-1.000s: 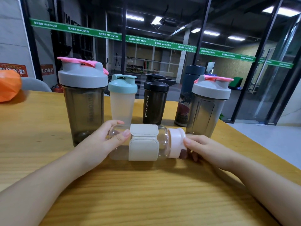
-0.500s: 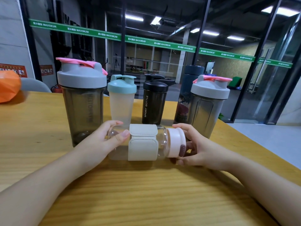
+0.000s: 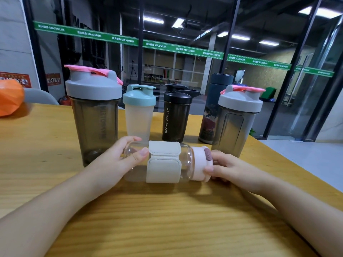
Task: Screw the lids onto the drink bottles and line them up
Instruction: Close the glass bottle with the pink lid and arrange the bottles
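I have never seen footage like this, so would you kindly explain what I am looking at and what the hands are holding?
No machine here: a person wears a camera on the head, looking forward and down at their own bare hands. On the wooden table stand five capped drink bottles in a rough row. In front, a clear bottle with a cream sleeve lies sideways. The left hand grips its body; the right hand holds the pink lid at its mouth. An orange object sits far left.
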The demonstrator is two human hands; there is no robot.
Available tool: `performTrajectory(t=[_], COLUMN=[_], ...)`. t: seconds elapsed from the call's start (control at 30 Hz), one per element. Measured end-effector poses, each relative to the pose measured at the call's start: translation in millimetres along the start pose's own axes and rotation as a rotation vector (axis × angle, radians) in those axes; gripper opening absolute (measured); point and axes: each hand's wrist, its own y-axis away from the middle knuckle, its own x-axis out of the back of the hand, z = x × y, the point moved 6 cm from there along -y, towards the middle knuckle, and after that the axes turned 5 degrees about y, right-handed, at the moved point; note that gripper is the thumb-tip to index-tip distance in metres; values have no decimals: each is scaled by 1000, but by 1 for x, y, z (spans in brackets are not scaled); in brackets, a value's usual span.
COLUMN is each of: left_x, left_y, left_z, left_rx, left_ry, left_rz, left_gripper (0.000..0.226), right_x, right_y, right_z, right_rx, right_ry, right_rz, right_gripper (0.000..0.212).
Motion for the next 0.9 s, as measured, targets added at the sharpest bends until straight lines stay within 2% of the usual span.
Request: performTrajectory(t=[0.13,0.27,0.37,0.47,0.5,0.63,0.77,0.9], left_x=[0,2,2,2,2,3,2,1], left_y=[0,0,-1,-2,-2,0,2,3], left_z=[0,-1,-3,-4,-3,1,6,7], left_rx=[-8,-8,-7,-5,-8,-21,-21,-6], left_ry=[-1,-6,3,9,9,-19,-54,-69], left_rz=[-2,11,7,9,9,24,26,32], left_gripper=[89,86,81,82,82,90,93,86], right_x=[2,1,-1,-1,-2,-2,0,0], right_y=[0,1,1,1,1,0,2,2], right_z=[-1,5,5,6,6,-1,3,5], right_rx=[-81,-205,-132,-42,-24,16,-13,-22], right_ry=[101,114,20,-68,-49,7,-49,-69], right_rz=[31,41,20,-20,-24,5,-5,15], right_gripper=[60,74,65,92,94,85,80,75])
